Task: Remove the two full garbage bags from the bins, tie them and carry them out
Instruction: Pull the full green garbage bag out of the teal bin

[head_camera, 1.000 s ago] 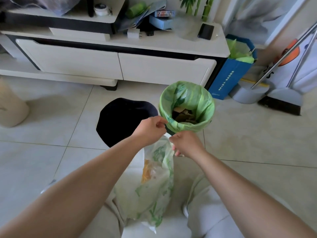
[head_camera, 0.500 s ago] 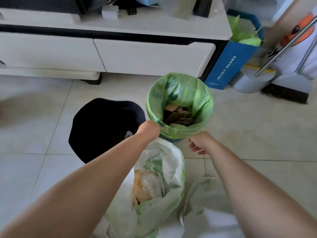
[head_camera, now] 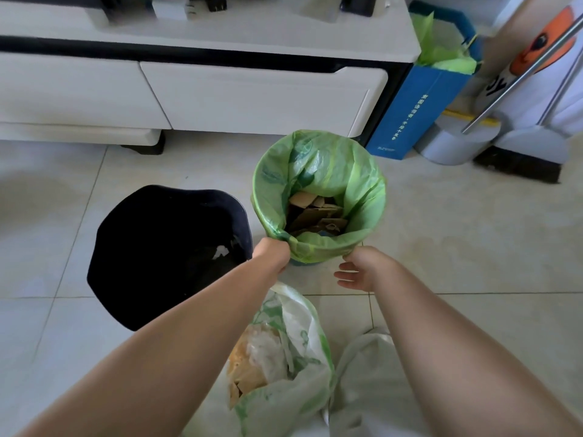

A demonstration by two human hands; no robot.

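Observation:
A green garbage bag [head_camera: 353, 178] lines a small round bin on the floor, with cardboard scraps [head_camera: 315, 212] inside. My left hand [head_camera: 273, 252] pinches the bag's near-left rim. My right hand [head_camera: 362, 269] hovers with fingers spread just below the near-right rim, touching or almost touching the fold. A white garbage bag with green print [head_camera: 293, 351] lies on the floor between my arms, its mouth loose and brown waste showing. The black bin [head_camera: 164, 247] to the left stands without a bag.
A white TV cabinet [head_camera: 252, 99] with drawers runs across the back. To the right stand a blue paper bag [head_camera: 413, 105] with green liners, a grey dustpan [head_camera: 454, 146] and a broom [head_camera: 517, 162]. Tiled floor lies all around.
My hands let go of the white bag, which dropped to the floor. The left hand took the green bag's rim; the right opened and moved up to it. The view leaned closer.

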